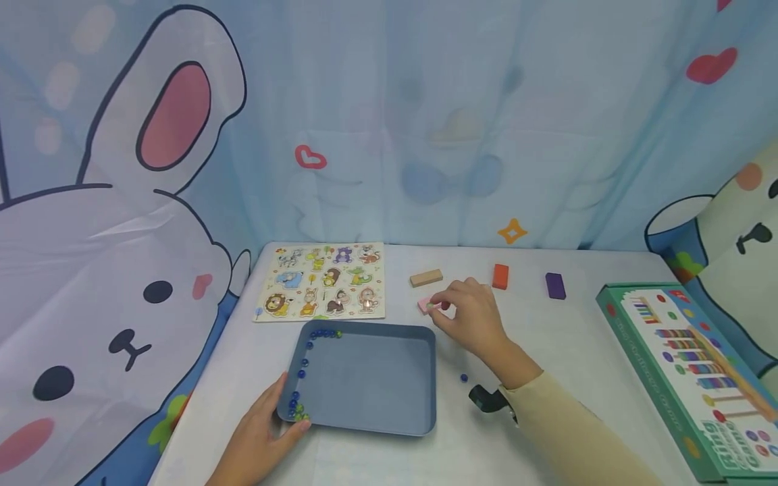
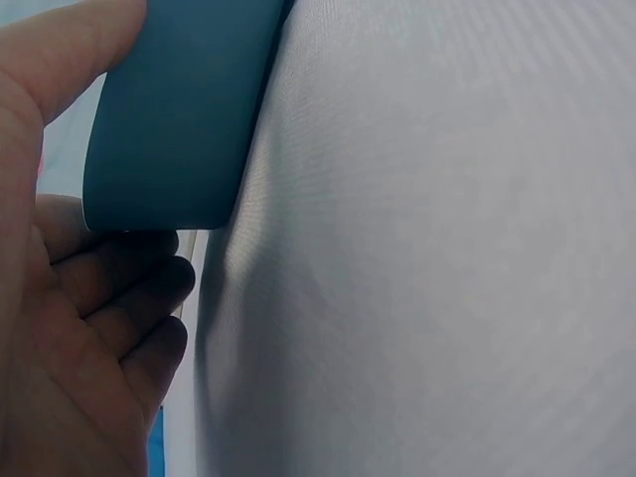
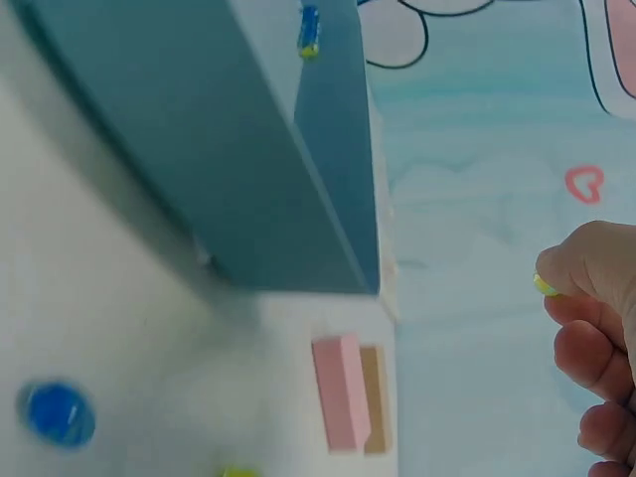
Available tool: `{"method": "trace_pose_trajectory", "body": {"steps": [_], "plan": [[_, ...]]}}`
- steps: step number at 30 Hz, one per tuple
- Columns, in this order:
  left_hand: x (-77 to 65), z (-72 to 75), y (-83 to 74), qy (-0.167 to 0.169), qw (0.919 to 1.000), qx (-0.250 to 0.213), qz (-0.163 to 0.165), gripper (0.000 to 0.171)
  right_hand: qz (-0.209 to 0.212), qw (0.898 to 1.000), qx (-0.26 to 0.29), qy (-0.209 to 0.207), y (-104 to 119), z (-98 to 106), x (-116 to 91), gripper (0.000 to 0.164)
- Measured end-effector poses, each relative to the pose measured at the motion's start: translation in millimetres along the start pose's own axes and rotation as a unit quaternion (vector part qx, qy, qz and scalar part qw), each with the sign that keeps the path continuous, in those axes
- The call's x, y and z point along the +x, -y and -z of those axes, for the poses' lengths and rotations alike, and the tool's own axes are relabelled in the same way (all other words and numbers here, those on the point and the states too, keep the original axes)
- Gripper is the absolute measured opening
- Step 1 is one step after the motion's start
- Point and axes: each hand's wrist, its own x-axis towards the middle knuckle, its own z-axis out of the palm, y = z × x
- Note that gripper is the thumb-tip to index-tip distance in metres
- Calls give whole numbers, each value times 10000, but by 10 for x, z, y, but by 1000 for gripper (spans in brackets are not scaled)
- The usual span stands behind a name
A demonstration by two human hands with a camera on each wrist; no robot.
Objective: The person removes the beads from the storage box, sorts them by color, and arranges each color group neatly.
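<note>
Left hand [image 1: 264, 428] grips the tray [image 1: 371, 381] at its near-left corner. Right hand [image 1: 471, 316] pinches 1 yellow-green marble [image 3: 544, 285] near the pink block [image 3: 341, 393], outside the tray. Recommended: light pinch, braced tray, low release, to limit likely rolling.

The left hand [image 2: 70, 338] holds a teal tray [image 2: 179, 129] on pale cloth [image 2: 427, 238].

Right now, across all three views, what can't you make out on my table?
Head view: pink block, partly hidden by the right hand.
Right wrist view: held marble, mostly covered by that hand.
Right wrist view: yellow thing, cut off by the bottom edge.
Right wrist view: loose blue marble, blurred.
Left wrist view: inside of the tray, hidden by its outer wall.
Head view: green-edged box, cut off by the right edge.
</note>
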Motion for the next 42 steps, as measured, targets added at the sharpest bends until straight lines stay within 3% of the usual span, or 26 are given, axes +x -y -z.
{"method": "trace_pose_trajectory", "body": {"steps": [22,29,42], "plan": [[11,11,-12,-64,9999,34,-117,105,-1106,9934,-316,-20,-747,270,-498,15],[10,13,-5,-4,10000,51,-24,106,-1543,9872,-337,195,-929,339,-711,16],[5,38,-9,241,9995,1,227,109,-1733,9834,-460,278,-1214,281,-1006,13]]}}
